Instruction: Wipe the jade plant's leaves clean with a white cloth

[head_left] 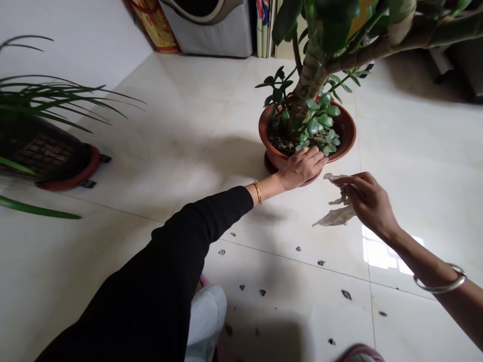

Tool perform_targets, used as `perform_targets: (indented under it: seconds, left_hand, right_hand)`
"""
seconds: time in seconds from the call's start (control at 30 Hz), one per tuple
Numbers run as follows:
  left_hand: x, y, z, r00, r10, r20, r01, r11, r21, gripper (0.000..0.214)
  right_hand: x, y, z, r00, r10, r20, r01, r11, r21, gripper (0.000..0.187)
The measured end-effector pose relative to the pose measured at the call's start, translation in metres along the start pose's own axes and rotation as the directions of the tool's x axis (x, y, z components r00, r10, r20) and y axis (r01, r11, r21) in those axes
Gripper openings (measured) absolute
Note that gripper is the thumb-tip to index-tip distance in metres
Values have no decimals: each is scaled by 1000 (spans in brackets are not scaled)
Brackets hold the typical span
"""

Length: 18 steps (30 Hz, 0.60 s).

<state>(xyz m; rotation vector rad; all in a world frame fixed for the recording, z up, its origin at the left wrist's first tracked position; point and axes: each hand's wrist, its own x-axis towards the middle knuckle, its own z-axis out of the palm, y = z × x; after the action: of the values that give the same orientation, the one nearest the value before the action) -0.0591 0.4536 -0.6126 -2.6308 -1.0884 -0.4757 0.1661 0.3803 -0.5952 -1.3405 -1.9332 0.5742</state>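
Note:
A thick-stemmed jade plant [311,100] grows in a round terracotta pot [269,131] on the white tiled floor [287,236]. My left hand [302,168] lies over the pot's near rim, fingers together and curled against it. A black sleeve covers that arm, and a thin gold bangle sits at the wrist. To the right, my right hand [368,198] pinches a crumpled white tissue [335,211] just beyond the pot's rim, not touching it. Small dark leaf scraps [298,249] are scattered on the tiles below both hands.
A spiky-leaved potted plant [37,95] on a red saucer [71,173] stands at the left. A grey covered appliance [207,30] and rolled mats stand against the far wall. My light-coloured knee [206,322] shows at the bottom.

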Motion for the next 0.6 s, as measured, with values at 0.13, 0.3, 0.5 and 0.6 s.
perform_targets:
  seconds: [0.13,0.3,0.5,0.6]
  left_hand:
    - [1,-3,-3,1000,30,-9,-30,999,17,46]
    - [1,-7,-6,999,50,5,-50,999,-9,42]
    - [-1,-10,-7,997,78,-10,-78,997,4,46]
    - [-1,-11,-7,997,83,-5,-83,997,-3,45]
  right_hand:
    - [-3,0,-2,1000,3,13,-3,1000,-4,29]
    - [-4,-1,-4,1000,17,15,-18,1000,10,30]
    - [-4,-2,-4,999,32,16,-32,999,30,30]
    - [-4,-3,-4,998,52,23,-53,998,46,30]
